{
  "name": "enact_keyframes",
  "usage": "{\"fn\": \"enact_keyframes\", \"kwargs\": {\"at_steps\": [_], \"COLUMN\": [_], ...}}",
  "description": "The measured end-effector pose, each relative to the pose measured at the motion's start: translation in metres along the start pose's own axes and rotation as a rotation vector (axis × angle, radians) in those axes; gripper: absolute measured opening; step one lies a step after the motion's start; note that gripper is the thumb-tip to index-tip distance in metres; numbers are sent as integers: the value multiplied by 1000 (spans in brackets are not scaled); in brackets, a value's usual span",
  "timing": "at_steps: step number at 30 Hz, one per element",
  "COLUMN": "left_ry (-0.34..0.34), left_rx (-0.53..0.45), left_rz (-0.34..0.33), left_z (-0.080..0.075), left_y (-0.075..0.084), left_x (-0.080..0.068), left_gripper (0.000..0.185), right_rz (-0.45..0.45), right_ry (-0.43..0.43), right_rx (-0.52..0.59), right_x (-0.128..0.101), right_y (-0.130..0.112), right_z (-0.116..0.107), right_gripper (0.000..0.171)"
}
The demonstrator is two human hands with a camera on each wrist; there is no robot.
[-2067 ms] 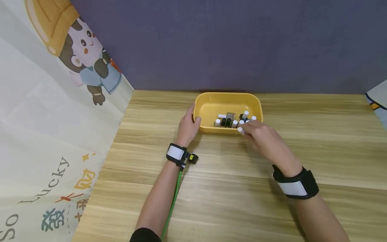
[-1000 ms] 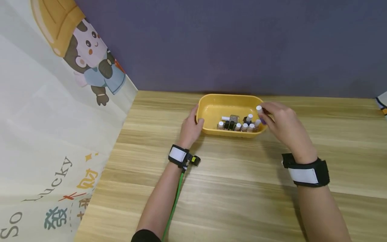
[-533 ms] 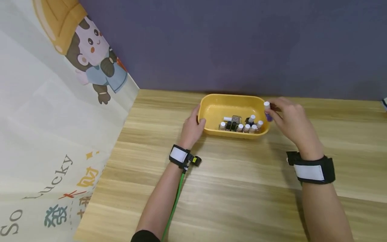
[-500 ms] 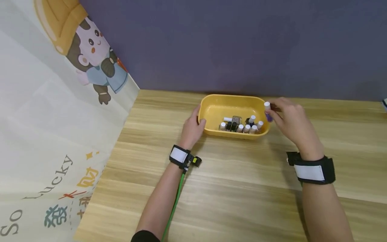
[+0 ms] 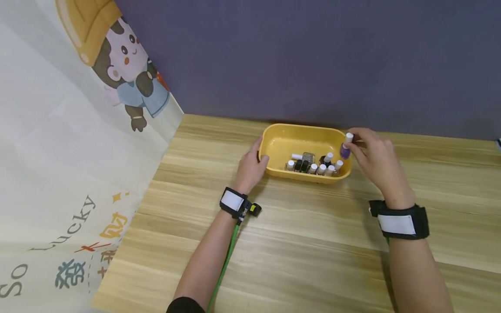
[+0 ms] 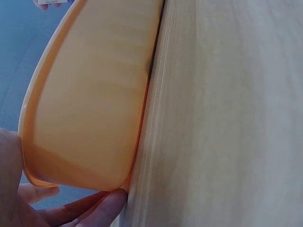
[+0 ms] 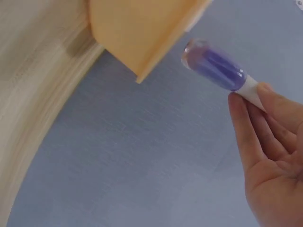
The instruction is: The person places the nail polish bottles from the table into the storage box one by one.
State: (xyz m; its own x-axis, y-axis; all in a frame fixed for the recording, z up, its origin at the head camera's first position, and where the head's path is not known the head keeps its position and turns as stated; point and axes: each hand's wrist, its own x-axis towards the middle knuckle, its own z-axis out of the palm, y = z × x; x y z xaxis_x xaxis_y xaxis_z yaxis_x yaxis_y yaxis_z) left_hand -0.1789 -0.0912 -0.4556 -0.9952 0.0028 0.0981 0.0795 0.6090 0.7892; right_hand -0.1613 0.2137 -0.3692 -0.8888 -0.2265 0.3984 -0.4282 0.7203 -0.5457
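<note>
The right hand (image 5: 373,156) pinches a small purple bottle (image 5: 345,149) by its white cap, so its grip is narrow and closed on that cap. The bottle hangs cap-up over the right end of the yellow tray (image 5: 274,143), above the rim; in the right wrist view the purple bottle (image 7: 215,64) is clear of the tray's edge (image 7: 142,33), touching nothing but the fingers (image 7: 260,101).

The left hand (image 5: 250,167) holds the tray's left end, thumb over the rim and fingers under the near wall; in the left wrist view a fingertip (image 6: 106,208) lies where the tray's wall (image 6: 90,104) meets the tabletop (image 6: 227,118). Its grip is curled round the rim.

Judged from how things lie, the work of sorting bottles is partly along: a row of small bottles (image 5: 313,166) with white and black caps stands along the tray's near wall, and this purple one is the only bottle out of it. Whether it is going in or coming out I cannot tell.

For room: the far and left parts of the tray floor are bare, while the near right corner is crowded. The tabletop lies open near and to the right of the tray. The wall stands close behind the tray's far edge, and a printed cloth (image 5: 70,143) closes the left side.
</note>
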Motion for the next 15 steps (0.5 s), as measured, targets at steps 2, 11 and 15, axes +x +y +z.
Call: {"fn": "enact_keyframes", "kwargs": {"at_steps": [2,11,15], "left_ry": [1,1,6], "left_rx": [0,-9,-12], "left_rz": [-3,-6,-3], "left_z": [0,0,1], "left_y": [0,-1,-2], "left_x": [0,-1,-1], "left_gripper": [62,62,62], "right_rz": [1,31,50], "right_ry": [9,11,-27], "right_rx": [-3,15,11], "right_x": [1,0,1], "right_y": [2,17,24], "right_z": [3,15,22], "right_gripper": [26,28,28]}}
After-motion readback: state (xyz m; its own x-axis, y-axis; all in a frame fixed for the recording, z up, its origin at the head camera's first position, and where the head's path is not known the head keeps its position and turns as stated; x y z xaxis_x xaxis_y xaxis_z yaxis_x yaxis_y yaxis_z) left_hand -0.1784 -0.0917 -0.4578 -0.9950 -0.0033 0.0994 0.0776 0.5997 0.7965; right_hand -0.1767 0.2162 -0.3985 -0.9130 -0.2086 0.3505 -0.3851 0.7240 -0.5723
